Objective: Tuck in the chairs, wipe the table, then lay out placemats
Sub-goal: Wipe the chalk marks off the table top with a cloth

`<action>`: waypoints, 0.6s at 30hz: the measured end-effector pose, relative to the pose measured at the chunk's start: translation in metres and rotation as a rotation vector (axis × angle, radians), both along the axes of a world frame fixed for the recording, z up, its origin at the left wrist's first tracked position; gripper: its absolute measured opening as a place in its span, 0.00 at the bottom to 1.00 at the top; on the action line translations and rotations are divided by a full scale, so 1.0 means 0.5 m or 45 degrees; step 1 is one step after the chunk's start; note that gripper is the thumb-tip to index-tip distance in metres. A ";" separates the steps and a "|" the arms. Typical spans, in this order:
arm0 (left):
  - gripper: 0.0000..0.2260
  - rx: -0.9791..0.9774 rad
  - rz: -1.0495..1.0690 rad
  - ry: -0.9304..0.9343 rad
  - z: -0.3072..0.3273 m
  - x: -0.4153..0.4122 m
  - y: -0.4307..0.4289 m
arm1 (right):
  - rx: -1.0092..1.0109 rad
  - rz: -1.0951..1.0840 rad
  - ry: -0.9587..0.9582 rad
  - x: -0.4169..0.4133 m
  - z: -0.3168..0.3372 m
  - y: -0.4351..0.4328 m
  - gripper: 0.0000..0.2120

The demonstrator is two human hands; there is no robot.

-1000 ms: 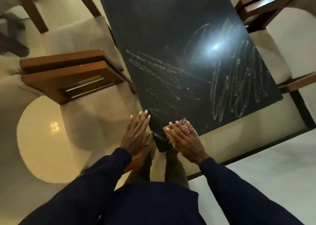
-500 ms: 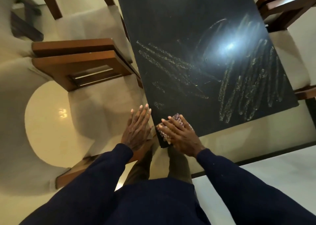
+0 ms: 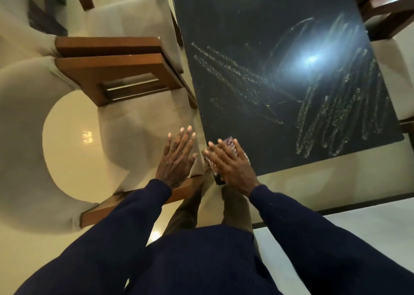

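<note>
The patterned cloth stays at the dark table's near left corner, as half a second ago, pinned under your right hand, fingers straight and flat on it. Your left hand still lies flat, fingers spread, on the chair seat just beside.

table ahead, running away from person. two chairs along its left side: near chair just beside table edge, far chair behind it. third chair at table's far right. cloth on table's near left corner, under flat right hand. left hand flat on near chair's seat, just left of that corner. wipe streaks on tabletop, middle and right.
</note>
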State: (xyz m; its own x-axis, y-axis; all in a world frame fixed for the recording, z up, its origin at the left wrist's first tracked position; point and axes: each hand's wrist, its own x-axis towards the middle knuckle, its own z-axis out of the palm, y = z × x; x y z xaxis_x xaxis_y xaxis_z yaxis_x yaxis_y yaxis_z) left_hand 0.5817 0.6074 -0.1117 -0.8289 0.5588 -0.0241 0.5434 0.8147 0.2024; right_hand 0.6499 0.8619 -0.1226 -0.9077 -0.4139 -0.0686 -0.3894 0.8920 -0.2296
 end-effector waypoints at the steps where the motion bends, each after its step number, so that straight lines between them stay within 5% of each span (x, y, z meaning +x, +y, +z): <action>1: 0.29 0.007 0.020 -0.005 0.002 -0.001 -0.002 | 0.012 0.095 -0.011 0.032 0.001 0.034 0.35; 4: 0.29 -0.004 0.047 0.002 0.004 0.000 -0.014 | 0.049 0.134 -0.031 0.055 0.017 0.136 0.37; 10: 0.28 0.009 0.068 -0.005 0.004 0.005 -0.015 | 0.048 -0.618 0.027 -0.091 0.003 0.066 0.34; 14: 0.28 0.029 0.027 -0.001 0.001 0.015 -0.011 | -0.067 -0.273 -0.002 -0.018 -0.001 -0.021 0.39; 18: 0.29 0.012 0.028 0.017 0.005 0.014 -0.001 | 0.004 0.249 0.006 0.092 -0.005 0.080 0.34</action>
